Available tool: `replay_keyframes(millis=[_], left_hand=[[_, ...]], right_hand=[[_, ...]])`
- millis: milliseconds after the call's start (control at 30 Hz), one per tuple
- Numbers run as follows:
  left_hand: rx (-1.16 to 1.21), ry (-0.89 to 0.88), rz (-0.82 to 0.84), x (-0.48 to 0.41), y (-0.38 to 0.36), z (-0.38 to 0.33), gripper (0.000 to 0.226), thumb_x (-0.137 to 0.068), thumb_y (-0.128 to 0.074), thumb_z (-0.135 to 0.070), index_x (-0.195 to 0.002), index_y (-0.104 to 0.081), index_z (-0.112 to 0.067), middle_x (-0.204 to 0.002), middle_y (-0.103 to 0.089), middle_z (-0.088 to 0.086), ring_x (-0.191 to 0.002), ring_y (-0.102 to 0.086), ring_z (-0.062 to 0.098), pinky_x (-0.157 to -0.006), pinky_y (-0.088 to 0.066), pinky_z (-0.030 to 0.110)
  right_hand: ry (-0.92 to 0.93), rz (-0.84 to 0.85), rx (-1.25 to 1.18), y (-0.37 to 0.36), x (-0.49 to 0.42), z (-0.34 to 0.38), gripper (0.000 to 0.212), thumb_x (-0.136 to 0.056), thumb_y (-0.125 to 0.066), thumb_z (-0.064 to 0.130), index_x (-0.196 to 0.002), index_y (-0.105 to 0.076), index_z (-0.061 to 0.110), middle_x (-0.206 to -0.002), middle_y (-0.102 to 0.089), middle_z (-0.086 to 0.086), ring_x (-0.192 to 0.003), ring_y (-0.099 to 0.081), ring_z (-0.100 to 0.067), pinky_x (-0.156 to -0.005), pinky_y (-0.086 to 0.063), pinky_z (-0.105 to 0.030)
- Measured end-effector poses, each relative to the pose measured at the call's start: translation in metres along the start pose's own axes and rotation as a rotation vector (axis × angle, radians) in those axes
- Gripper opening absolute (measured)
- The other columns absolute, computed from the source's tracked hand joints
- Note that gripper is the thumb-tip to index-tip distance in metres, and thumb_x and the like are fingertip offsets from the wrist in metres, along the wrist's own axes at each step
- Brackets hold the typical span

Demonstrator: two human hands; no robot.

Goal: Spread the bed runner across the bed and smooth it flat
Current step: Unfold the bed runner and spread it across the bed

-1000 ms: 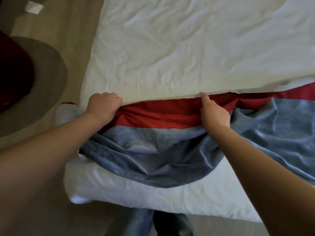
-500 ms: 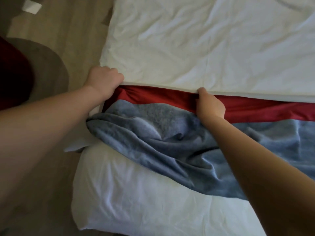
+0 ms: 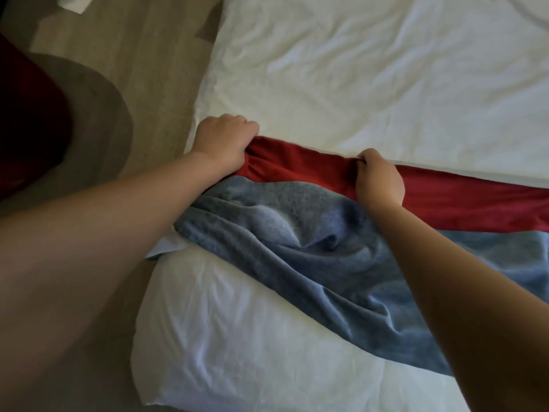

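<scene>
A bed runner with a red band (image 3: 445,194) and a rumpled blue fleece band (image 3: 297,242) lies across the white bed (image 3: 371,84), slanting down to the right. My left hand (image 3: 222,141) grips the runner's red corner at the bed's left edge. My right hand (image 3: 378,179) pinches the red far edge about a third of the way across. The blue part is bunched in folds between my forearms. The runner's right end runs out of frame.
White sheet (image 3: 237,337) covers the bed's near corner below the runner. Wooden floor (image 3: 148,55) lies left of the bed, with a grey round rug (image 3: 101,114) and a dark red object (image 3: 26,120) on it. A white scrap (image 3: 74,1) lies on the floor.
Both hands have carried the runner's red edge farther up the bed, away from me. More white sheet now shows at the near corner.
</scene>
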State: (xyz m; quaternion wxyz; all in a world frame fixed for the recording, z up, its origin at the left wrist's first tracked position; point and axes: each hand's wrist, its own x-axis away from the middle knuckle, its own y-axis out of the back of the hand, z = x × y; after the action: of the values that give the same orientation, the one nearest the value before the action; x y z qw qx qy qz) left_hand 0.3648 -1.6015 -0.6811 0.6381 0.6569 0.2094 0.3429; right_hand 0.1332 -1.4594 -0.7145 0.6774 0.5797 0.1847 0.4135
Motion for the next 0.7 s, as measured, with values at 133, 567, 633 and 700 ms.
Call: replay_keyframes(millis=[133,567,633,700], left_hand=[[-0.110,0.039,0.039,-0.014,0.005,0.005,0.026,-0.082,-0.048,0.002,-0.100,-0.061,-0.011,-0.102,-0.063,0.014,-0.096,-0.059,0.035,-0.065,-0.035,0.035],[0.151,-0.001,-0.117,-0.013,0.019,-0.106,0.029,-0.080,-0.051,-0.011,-0.108,-0.059,-0.013,-0.104,-0.060,0.011,-0.097,-0.055,0.034,-0.070,-0.044,0.041],[0.222,-0.070,-0.162,0.011,0.017,-0.143,0.025,-0.079,-0.051,-0.016,-0.103,-0.059,-0.015,-0.099,-0.059,0.009,-0.092,-0.055,0.033,-0.068,-0.044,0.043],[0.266,-0.186,-0.211,0.047,0.011,-0.181,0.014,-0.076,-0.055,-0.019,-0.088,-0.060,-0.014,-0.085,-0.059,0.009,-0.081,-0.057,0.033,-0.059,-0.043,0.041]], right_hand=[[0.041,-0.033,-0.062,0.013,-0.025,0.007,0.023,-0.095,-0.038,0.018,-0.101,-0.058,0.009,-0.099,-0.065,-0.019,-0.089,-0.058,-0.037,-0.070,-0.040,-0.035],[0.057,-0.038,-0.121,0.028,0.012,-0.041,0.045,-0.088,-0.046,0.012,-0.132,-0.040,0.013,-0.108,-0.062,-0.015,-0.094,-0.059,-0.037,-0.067,-0.039,-0.037],[0.132,-0.101,-0.172,0.027,0.043,-0.059,0.028,-0.087,-0.050,0.014,-0.115,-0.048,0.012,-0.102,-0.063,-0.013,-0.089,-0.060,-0.037,-0.065,-0.040,-0.037],[0.216,-0.090,-0.189,0.027,0.083,-0.079,0.013,-0.088,-0.055,0.021,-0.098,-0.050,0.013,-0.087,-0.063,-0.009,-0.077,-0.061,-0.035,-0.058,-0.037,-0.034]])
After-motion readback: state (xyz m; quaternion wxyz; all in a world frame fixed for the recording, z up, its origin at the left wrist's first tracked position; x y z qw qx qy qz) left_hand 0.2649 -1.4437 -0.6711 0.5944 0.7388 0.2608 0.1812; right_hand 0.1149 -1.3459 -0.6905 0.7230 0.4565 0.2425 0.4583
